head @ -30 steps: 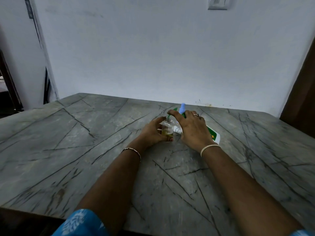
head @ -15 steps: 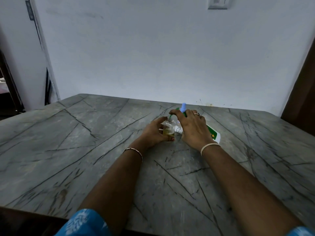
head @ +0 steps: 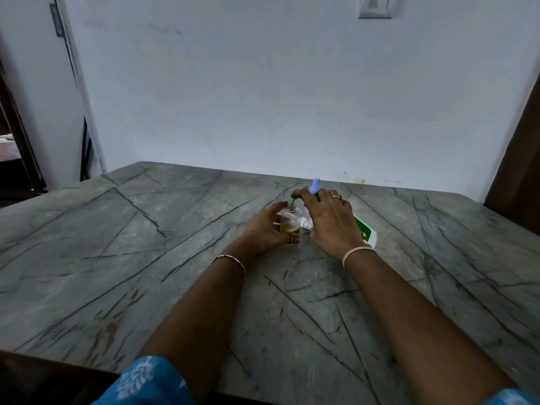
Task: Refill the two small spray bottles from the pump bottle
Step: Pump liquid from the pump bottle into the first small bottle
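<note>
Just right of frame centre, the left hand (head: 263, 229) grips the small spray bottle (head: 290, 222), which stands upright on the table (head: 146, 244) and holds yellowish liquid. The right hand (head: 330, 220) grasps the slanted pump bottle (head: 366, 232), with its forefinger at the small bottle's neck. A blue cap (head: 315, 185) shows behind this hand.

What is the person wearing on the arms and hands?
The left sleeve is blue with a white leaf print; the right sleeve, barely in view, is blue too. The left wrist carries a thin bangle; the right wrist a pale plain band. A ring sits on a finger of the right hand.
</note>
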